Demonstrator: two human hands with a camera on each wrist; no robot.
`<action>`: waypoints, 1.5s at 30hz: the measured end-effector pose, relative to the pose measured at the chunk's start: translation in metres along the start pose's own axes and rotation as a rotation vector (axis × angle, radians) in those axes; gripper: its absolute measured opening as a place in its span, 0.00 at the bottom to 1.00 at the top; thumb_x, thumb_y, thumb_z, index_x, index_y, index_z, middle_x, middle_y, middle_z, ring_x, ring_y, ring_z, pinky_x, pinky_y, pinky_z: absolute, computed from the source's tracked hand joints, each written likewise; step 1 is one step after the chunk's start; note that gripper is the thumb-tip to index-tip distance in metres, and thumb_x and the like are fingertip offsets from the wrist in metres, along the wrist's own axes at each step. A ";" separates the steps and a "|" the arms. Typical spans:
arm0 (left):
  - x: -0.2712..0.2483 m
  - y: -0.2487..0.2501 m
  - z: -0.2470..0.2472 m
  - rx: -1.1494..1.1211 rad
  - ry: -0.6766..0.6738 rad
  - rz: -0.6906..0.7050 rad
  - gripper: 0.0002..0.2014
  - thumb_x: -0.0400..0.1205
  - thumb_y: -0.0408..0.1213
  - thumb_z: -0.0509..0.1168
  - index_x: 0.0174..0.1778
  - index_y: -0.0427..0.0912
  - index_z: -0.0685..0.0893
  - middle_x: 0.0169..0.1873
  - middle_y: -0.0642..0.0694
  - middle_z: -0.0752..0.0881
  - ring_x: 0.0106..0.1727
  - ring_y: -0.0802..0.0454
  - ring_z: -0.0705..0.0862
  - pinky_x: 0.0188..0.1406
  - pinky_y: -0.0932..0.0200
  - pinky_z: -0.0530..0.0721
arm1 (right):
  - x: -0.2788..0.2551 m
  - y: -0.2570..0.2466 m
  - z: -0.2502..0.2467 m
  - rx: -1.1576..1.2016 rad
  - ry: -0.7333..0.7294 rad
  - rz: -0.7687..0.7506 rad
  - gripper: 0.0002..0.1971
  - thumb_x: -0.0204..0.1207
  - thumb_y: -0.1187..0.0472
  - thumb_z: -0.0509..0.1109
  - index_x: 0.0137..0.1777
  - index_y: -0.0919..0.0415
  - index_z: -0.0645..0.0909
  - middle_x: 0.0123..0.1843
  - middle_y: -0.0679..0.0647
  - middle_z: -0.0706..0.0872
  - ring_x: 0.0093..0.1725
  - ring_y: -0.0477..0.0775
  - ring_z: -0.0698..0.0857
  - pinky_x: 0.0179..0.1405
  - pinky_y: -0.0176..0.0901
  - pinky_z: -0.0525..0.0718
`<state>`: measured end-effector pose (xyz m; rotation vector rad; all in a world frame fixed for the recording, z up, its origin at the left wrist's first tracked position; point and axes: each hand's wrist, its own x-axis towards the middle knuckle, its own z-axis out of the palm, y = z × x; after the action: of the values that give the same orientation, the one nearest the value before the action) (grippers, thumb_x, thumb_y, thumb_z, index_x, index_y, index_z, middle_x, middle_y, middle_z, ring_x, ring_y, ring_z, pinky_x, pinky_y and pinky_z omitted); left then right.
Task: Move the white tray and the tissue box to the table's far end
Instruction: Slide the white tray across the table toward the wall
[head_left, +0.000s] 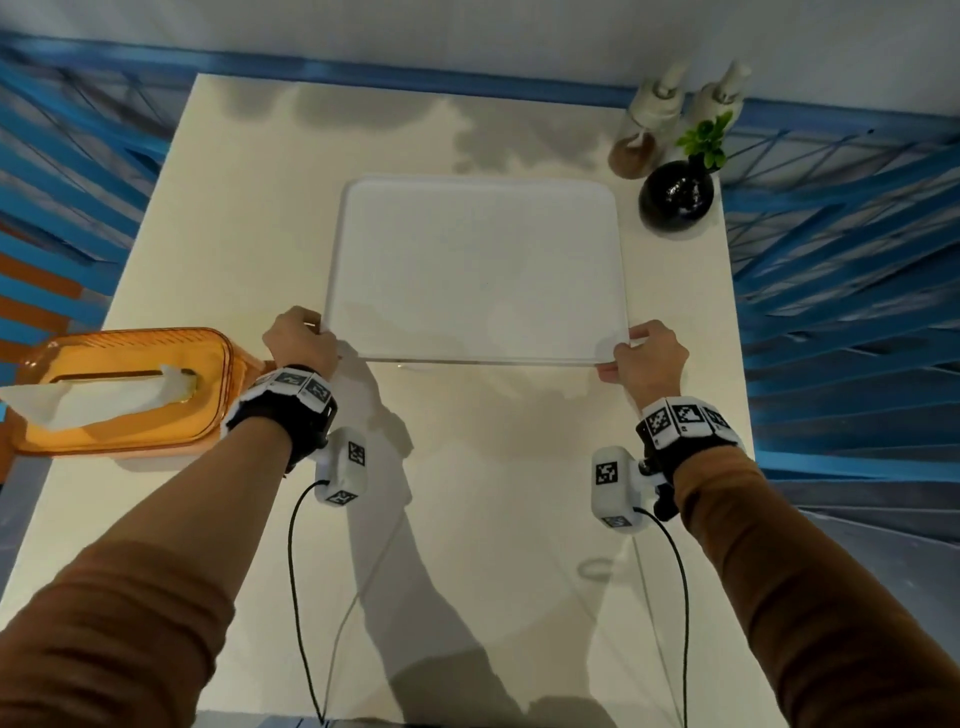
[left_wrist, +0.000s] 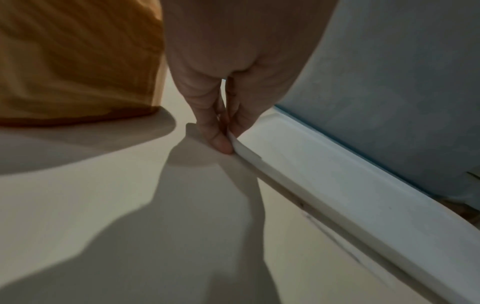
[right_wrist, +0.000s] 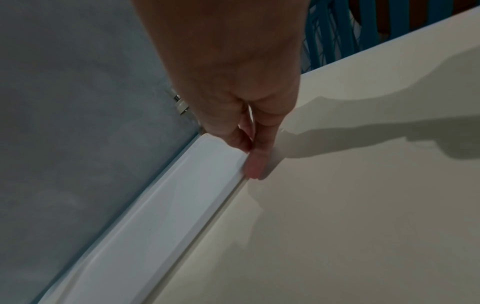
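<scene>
The white tray (head_left: 475, 270) lies in the middle of the cream table (head_left: 234, 208), empty. My left hand (head_left: 298, 338) pinches its near left corner, and my right hand (head_left: 647, 358) pinches its near right corner. In the left wrist view my left hand (left_wrist: 226, 135) holds the tray's rim (left_wrist: 298, 164) between thumb and fingers. In the right wrist view my right hand (right_wrist: 249, 156) grips the tray's rim (right_wrist: 182, 195) the same way. The orange tissue box (head_left: 130, 389), with a white tissue sticking out of its top, stands at the table's left edge beside my left wrist; its side (left_wrist: 78, 61) fills the left wrist view's upper left.
A black round vase (head_left: 675, 195) with a green sprig stands at the far right of the table. Behind it are two bottles (head_left: 644, 135). Blue slatted chairs (head_left: 841, 234) flank the table on both sides. A pale wall runs behind the far edge.
</scene>
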<state>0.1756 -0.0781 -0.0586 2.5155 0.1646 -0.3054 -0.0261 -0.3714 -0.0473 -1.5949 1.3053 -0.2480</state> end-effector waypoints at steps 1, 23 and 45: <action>0.009 0.004 0.002 -0.015 0.010 -0.002 0.16 0.76 0.27 0.64 0.59 0.30 0.85 0.56 0.29 0.89 0.60 0.32 0.86 0.65 0.46 0.84 | 0.006 -0.005 0.004 -0.006 0.002 -0.002 0.15 0.75 0.78 0.63 0.61 0.73 0.75 0.51 0.66 0.79 0.10 0.40 0.80 0.12 0.33 0.82; 0.144 0.082 0.019 0.003 -0.012 0.044 0.14 0.75 0.33 0.70 0.56 0.33 0.87 0.55 0.29 0.88 0.61 0.33 0.85 0.60 0.45 0.86 | 0.101 -0.080 0.060 -0.074 0.080 -0.003 0.10 0.72 0.73 0.63 0.52 0.65 0.76 0.43 0.63 0.85 0.11 0.43 0.81 0.26 0.47 0.91; 0.064 0.140 -0.029 0.083 -0.175 0.305 0.27 0.79 0.36 0.66 0.75 0.36 0.71 0.71 0.30 0.76 0.72 0.35 0.75 0.71 0.50 0.72 | 0.041 -0.114 0.010 -0.312 -0.187 -0.165 0.12 0.75 0.67 0.64 0.59 0.62 0.77 0.50 0.68 0.85 0.37 0.61 0.83 0.39 0.56 0.89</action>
<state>0.2687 -0.1721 0.0250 2.5323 -0.3048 -0.4112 0.0669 -0.4114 0.0205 -1.9430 1.1069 0.0070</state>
